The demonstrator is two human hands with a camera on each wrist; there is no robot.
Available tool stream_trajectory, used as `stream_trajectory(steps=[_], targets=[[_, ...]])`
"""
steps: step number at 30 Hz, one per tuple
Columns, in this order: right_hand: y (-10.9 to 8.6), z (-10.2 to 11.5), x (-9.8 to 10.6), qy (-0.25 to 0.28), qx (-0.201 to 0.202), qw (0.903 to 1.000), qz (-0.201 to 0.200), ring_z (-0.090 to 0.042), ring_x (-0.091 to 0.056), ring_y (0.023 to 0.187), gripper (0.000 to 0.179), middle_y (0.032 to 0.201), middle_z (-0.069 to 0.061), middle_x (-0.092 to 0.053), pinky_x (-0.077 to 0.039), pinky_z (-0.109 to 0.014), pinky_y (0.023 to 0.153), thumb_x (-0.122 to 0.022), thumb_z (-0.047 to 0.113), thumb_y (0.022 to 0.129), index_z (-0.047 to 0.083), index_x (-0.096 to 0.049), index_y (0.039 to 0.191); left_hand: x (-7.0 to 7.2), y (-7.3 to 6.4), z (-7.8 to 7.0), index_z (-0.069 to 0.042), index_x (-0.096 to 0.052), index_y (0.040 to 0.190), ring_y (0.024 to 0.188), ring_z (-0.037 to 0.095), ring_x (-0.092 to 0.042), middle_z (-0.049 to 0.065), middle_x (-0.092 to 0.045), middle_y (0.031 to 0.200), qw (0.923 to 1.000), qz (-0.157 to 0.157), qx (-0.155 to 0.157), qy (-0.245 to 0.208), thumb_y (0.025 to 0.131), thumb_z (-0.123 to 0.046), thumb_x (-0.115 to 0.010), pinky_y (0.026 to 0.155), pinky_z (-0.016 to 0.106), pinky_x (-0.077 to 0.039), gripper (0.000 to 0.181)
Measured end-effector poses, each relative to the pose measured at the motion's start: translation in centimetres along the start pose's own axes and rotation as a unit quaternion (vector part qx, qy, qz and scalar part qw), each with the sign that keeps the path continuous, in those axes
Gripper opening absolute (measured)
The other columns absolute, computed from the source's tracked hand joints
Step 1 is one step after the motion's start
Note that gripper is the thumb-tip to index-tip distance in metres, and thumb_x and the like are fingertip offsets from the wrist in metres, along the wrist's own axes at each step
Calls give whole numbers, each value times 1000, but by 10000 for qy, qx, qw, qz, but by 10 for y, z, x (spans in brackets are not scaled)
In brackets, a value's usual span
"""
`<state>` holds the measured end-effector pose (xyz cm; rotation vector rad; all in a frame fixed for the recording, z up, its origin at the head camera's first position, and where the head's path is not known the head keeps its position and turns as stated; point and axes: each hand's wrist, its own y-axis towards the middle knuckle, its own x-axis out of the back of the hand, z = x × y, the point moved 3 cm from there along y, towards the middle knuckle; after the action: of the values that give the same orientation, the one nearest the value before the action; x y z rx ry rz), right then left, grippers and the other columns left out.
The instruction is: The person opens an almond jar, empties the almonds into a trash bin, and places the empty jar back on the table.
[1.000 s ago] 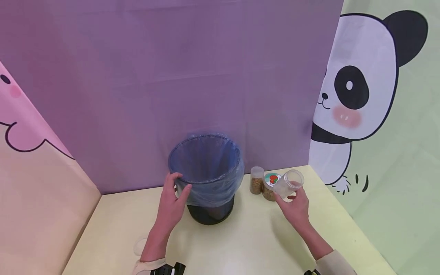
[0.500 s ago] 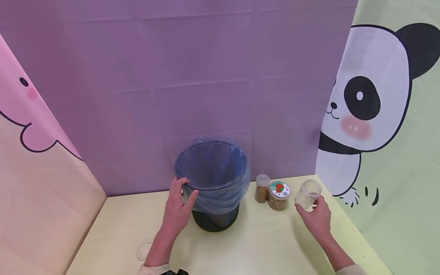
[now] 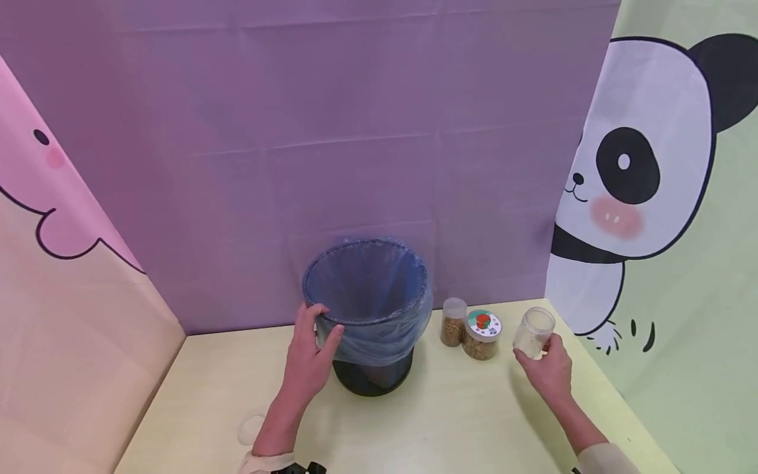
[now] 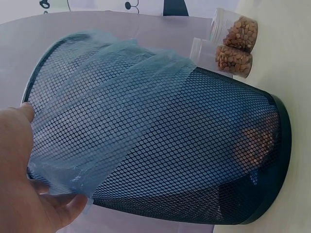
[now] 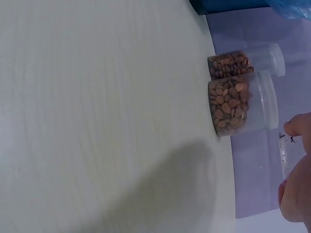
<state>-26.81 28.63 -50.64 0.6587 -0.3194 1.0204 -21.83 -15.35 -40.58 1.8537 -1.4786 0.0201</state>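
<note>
In the head view my left hand (image 3: 310,355) grips the near left rim of a black mesh trash can (image 3: 372,380) lined with a translucent blue bag (image 3: 379,345). Through the mesh, the left wrist view shows brown pieces (image 4: 257,145) low inside. My right hand (image 3: 551,372) holds a lidless clear plastic jar (image 3: 533,334) above the table's right side, slightly tilted, its mouth up. A few dark specks cling to its base in the right wrist view. Left of that jar stand a narrow lidded jar (image 3: 453,326) and a wider jar (image 3: 481,339) with a printed lid, both partly filled with brown pellets.
A clear round lid (image 3: 251,430) lies on the pale table (image 3: 207,382), beside my left forearm. Behind the trash can hangs a purple backdrop (image 3: 355,131). A panel with a panda drawing (image 3: 628,164) borders the right side.
My right hand has carried the clear jar rightward, away from the two filled jars, and it is now more upright. The left hand keeps its hold on the rim. The head view has shifted slightly.
</note>
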Motion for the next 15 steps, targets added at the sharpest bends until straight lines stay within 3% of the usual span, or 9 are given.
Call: stream_trajectory(steps=[5, 15], targets=[[3, -11, -3, -66, -107, 9999, 80, -42, -54, 94, 59, 103, -29, -56, -42, -51, 77, -79, 13, 76, -10, -44, 117, -2, -4, 2, -13, -42, 128, 141, 35, -25, 16, -23, 155, 9999, -1, 132, 24, 99, -29, -58, 103, 63, -29, 37], [10, -30, -2, -166, -458, 9984, 287, -47, -52, 100, 64, 110, -34, -53, -42, -57, 82, -77, 16, 78, -13, -41, 123, -2, -1, 1, -13, -43, 127, 139, 30, -28, 15, -26, 153, 10000, -58, 53, -46, 99, -27, -58, 104, 60, -30, 36]])
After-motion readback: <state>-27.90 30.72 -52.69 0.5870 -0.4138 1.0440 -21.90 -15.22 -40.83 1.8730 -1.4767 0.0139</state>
